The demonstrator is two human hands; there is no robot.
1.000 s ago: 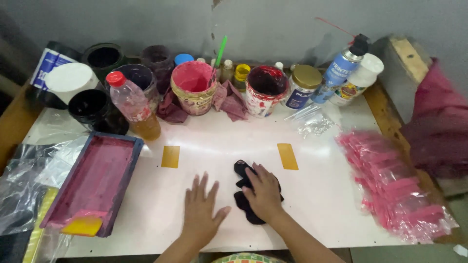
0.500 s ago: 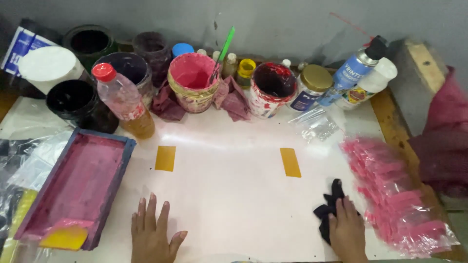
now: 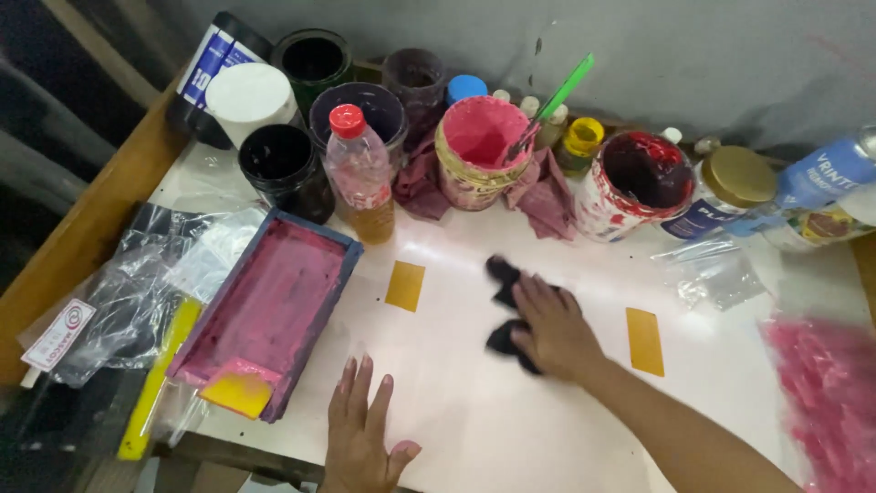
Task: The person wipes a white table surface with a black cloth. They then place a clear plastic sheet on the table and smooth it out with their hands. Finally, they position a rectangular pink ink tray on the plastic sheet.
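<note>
While both hands lie on the white desk (image 3: 474, 429), the scene reads so:

Right hand (image 3: 552, 329): palm down on a black cloth (image 3: 505, 306), fingers close together and pressing it flat against the desk.
Black cloth: mid-desk, between two yellow tape strips (image 3: 404, 285), partly covered by the hand.
Left hand (image 3: 362, 438): flat at the desk's near edge, fingers spread, holding nothing.
Pink-stained tray (image 3: 274, 310): toward the left edge, just beside the left hand, a yellow scraper (image 3: 239, 394) at its near end.
Back edge: a row of ink pots, a pink pot (image 3: 479, 151) with a green stick (image 3: 566, 87), a red-capped bottle (image 3: 360, 173).
Right edge: pink plastic bags (image 3: 821, 393), blurred.
</note>
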